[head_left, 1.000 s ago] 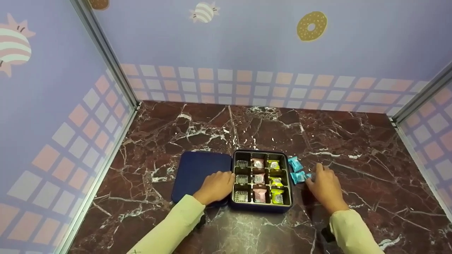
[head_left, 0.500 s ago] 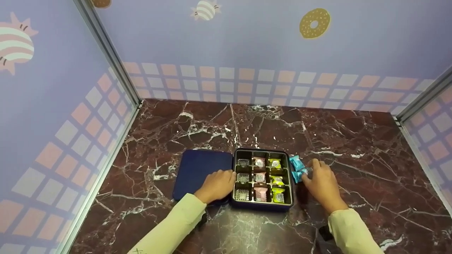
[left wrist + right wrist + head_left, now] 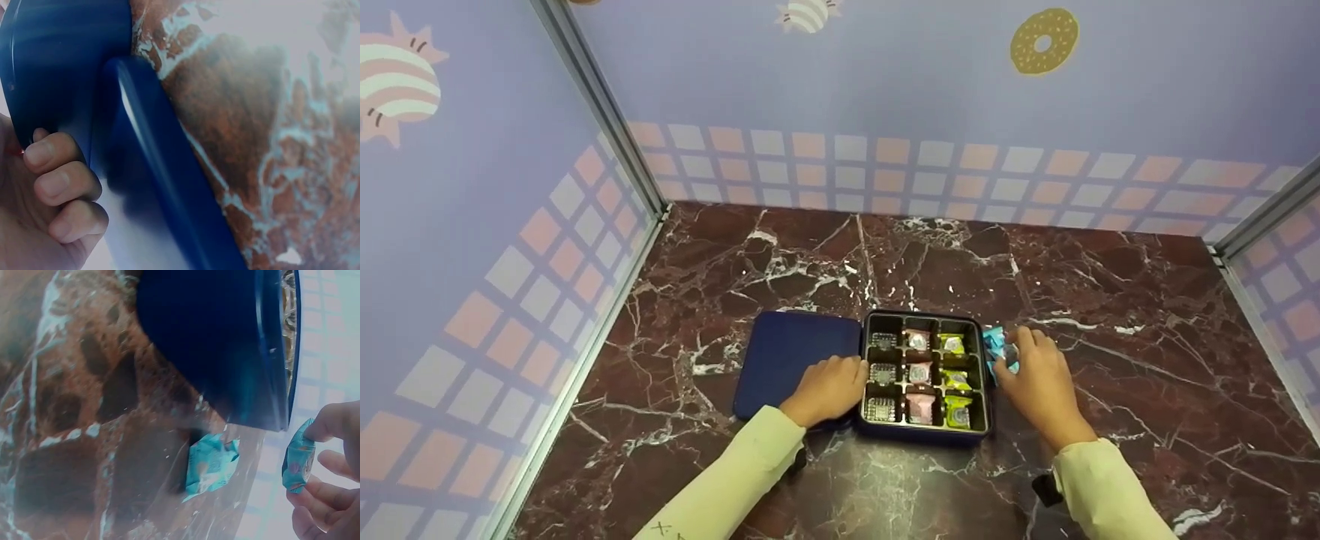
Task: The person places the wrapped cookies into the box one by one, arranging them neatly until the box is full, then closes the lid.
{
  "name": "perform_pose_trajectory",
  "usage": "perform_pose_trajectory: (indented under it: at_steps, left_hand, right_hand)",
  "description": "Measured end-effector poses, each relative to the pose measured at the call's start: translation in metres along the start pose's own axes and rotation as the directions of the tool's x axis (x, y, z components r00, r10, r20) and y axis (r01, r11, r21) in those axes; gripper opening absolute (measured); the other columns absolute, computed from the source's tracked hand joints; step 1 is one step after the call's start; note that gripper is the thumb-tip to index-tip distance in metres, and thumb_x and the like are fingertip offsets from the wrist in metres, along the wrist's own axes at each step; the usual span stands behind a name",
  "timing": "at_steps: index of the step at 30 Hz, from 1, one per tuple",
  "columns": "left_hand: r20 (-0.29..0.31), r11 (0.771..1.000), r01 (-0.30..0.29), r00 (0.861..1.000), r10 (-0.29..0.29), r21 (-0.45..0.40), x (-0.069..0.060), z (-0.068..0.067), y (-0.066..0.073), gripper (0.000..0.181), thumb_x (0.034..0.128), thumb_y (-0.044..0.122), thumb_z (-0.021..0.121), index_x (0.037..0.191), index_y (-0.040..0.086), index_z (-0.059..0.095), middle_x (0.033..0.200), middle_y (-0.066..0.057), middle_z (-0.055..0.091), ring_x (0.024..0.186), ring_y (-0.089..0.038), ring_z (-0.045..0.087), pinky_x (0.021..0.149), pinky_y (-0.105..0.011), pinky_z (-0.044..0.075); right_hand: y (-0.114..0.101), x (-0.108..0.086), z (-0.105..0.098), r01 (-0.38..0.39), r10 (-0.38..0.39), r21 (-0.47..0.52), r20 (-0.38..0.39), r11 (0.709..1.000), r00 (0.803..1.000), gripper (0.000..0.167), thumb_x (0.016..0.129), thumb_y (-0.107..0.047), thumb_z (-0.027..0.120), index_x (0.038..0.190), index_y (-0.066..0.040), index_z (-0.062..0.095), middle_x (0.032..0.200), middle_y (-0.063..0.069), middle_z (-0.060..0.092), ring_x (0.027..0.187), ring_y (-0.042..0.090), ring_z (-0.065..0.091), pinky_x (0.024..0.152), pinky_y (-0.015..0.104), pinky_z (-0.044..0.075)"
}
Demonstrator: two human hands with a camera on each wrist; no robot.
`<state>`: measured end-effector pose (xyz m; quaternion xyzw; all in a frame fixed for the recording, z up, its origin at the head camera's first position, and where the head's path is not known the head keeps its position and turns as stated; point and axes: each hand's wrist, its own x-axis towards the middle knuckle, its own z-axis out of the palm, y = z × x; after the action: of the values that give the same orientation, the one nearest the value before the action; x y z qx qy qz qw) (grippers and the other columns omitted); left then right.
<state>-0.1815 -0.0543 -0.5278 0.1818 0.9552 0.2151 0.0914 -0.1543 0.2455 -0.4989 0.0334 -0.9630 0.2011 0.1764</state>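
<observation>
A dark blue tin box (image 3: pixel 922 433) stands with its top off, showing a tray of compartments. Clear-wrapped or bare-bottomed left cells sit beside a middle column of pink wrapped candies (image 3: pixel 919 373) and a right column of yellow-green ones (image 3: pixel 958 380). My left hand (image 3: pixel 826 390) grips the tin's left edge with curled fingers, its forearm crossing the front of the blue lid (image 3: pixel 795 352). My right hand (image 3: pixel 1041 386), just right of the tin, pinches a blue wrapped candy (image 3: pixel 299 461) between thumb and fingers, raised off the table. Another blue candy (image 3: pixel 209 464) lies close to the tin's wall.
The lid lies flat against the tin's left side. Underneath is a dark red marbled tabletop (image 3: pixel 780 262). Purple patterned panels (image 3: pixel 885 97) enclose it at the back, left and right, meeting at metal corner posts (image 3: pixel 600 105).
My right hand has moved slightly left onto the blue candies and now pinches one of them. The left hand has stayed on the tin's edge. The head view has tilted slightly.
</observation>
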Motion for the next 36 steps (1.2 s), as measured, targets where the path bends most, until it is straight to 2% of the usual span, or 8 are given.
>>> perform_pose_trajectory:
  at_steps: [8, 18, 36]
  left_hand:
    - [-0.005, 1.000, 0.007, 1.000, -0.007, -0.021, -0.001, 0.000, 0.001, 0.042, 0.1044, 0.031, 0.031, 0.066, 0.019, 0.044, 0.058, 0.003, 0.041, 0.055, -0.018, 0.050, 0.055, -0.037, 0.044]
    - [-0.022, 1.000, 0.015, 1.000, -0.015, -0.012, -0.003, 0.001, 0.001, 0.042, 0.1039, 0.032, 0.031, 0.065, 0.019, 0.044, 0.058, 0.002, 0.042, 0.056, -0.020, 0.052, 0.054, -0.040, 0.044]
    - [-0.011, 1.000, 0.025, 1.000, -0.025, -0.008, -0.003, 0.000, 0.002, 0.042, 0.1045, 0.032, 0.030, 0.068, 0.018, 0.047, 0.060, 0.002, 0.044, 0.058, -0.019, 0.053, 0.058, -0.039, 0.047]
  right_hand:
    - [-0.010, 0.004, -0.001, 0.009, -0.010, 0.036, 0.022, 0.999, 1.000, 0.029, 0.076, -0.008, 0.074, 0.098, -0.004, 0.054, 0.085, 0.015, 0.056, 0.080, 0.036, 0.053, 0.072, 0.049, 0.040]
    - [-0.024, 0.005, 0.004, 0.059, -0.063, 0.065, 0.062, 0.996, 0.996, 0.030, 0.076, -0.008, 0.073, 0.100, -0.004, 0.057, 0.096, 0.020, 0.062, 0.089, 0.044, 0.059, 0.077, 0.056, 0.045]
    - [-0.061, 0.000, 0.014, 0.171, -0.184, 0.117, 0.110, 0.978, 0.977, 0.037, 0.078, -0.008, 0.078, 0.110, -0.005, 0.060, 0.104, 0.015, 0.068, 0.097, 0.037, 0.063, 0.084, 0.051, 0.050]
